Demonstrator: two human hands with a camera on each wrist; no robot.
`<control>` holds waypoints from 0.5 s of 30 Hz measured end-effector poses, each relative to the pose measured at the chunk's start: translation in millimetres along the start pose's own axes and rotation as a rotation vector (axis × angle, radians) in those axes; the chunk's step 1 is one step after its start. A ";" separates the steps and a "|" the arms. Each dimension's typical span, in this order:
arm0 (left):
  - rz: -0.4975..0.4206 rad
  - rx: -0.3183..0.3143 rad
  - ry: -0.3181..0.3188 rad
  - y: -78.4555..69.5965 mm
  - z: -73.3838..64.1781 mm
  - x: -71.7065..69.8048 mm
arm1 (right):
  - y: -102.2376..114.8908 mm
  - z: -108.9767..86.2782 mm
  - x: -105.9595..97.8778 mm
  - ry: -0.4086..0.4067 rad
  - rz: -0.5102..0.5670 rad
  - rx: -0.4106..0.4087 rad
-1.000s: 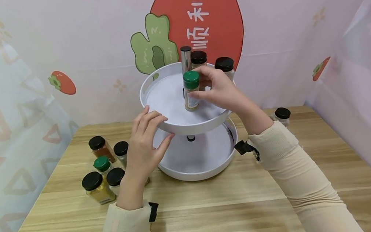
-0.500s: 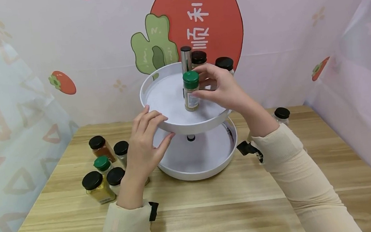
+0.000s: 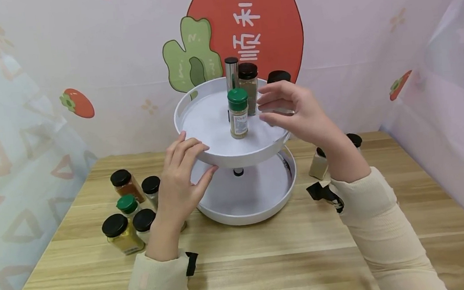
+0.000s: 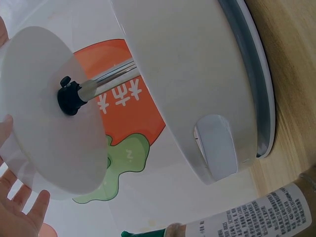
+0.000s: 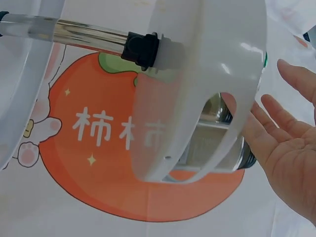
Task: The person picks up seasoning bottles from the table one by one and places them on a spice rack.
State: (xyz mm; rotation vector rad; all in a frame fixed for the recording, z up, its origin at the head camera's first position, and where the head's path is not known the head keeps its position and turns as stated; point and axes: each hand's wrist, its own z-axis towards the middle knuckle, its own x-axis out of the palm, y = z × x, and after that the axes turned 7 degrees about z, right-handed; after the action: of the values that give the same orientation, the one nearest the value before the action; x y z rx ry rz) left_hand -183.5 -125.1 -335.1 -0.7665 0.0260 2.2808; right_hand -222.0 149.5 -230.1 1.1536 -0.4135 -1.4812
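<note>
A two-tier white round tray stand (image 3: 232,153) stands on the table. My left hand (image 3: 179,182) holds the upper tier's rim at the front left, fingers over the edge and thumb beneath. A green-capped spice jar (image 3: 239,119) stands upright on the upper tier, in front of the metal post (image 3: 231,73). My right hand (image 3: 301,111) is apart from that jar, fingers loosely bent around nothing. Behind it on the same tier are a black-capped spice jar (image 3: 249,90) and another black-lidded jar (image 3: 279,76), partly hidden by the hand.
At the left stand several spice jars, among them a yellow one (image 3: 125,237), a red-brown one (image 3: 128,186) and a green-capped one (image 3: 127,205). Right of the stand, a black-capped jar (image 3: 318,165) and another black lid (image 3: 354,140) show partly behind the right arm.
My right hand has let go of the green-capped jar and drawn back to the right. The jar stays standing on the upper tier. My left hand has not moved.
</note>
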 end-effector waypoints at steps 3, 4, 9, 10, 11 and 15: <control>0.004 -0.001 0.002 0.9 -0.3 -0.2 | -0.4 -6.1 -3.6 -0.021 0.024 -0.038; 0.004 -0.001 0.002 1.1 -0.4 -0.3 | -0.6 -8.2 -4.9 -0.028 0.033 -0.051; 0.009 -0.006 0.008 0.9 -0.7 -0.5 | -0.8 -21.6 -13.9 -0.085 0.091 -0.095; 0.010 -0.007 0.009 0.9 -0.9 -0.4 | -1.1 -24.7 -16.0 -0.101 0.097 -0.104; 0.012 -0.007 0.010 0.8 -0.9 -0.3 | -1.5 -28.0 -18.3 -0.118 0.119 -0.115; 0.015 -0.005 0.008 0.7 -0.7 -0.5 | -5.7 -41.3 -27.3 -0.192 0.217 -0.162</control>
State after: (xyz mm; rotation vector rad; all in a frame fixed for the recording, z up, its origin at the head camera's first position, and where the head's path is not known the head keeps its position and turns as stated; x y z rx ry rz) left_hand -183.3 -126.2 -335.6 -0.7805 0.0306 2.2929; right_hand -194.9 189.6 -241.8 0.8158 -0.5233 -1.4111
